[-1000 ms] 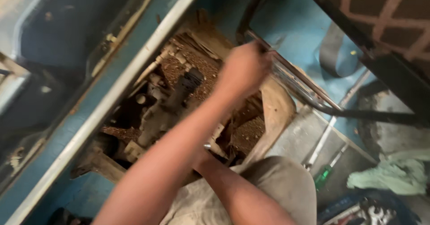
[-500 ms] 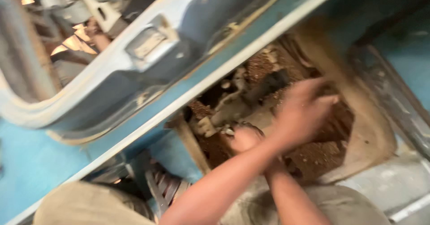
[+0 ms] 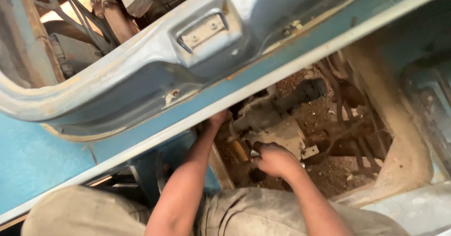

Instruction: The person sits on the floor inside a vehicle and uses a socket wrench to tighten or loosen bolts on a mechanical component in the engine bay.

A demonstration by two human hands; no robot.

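The right hand (image 3: 276,160) has its fingers curled tight into a near fist, closed on a small shiny metal piece (image 3: 255,153) that peeks out at the thumb side; what the piece is cannot be told. The left hand (image 3: 217,120) reaches farther in, its fingertips hidden under the pale blue sill (image 3: 141,144), so whether they are spread or closed cannot be told. Both hands work at a dirty grey mechanical assembly (image 3: 263,121) that sits in a rusty, dirt-caked opening (image 3: 329,170) in the vehicle floor, just far of the right hand. A worn blue door panel (image 3: 155,71) lies far and left. The person's grey trousers (image 3: 253,217) fill the near edge.
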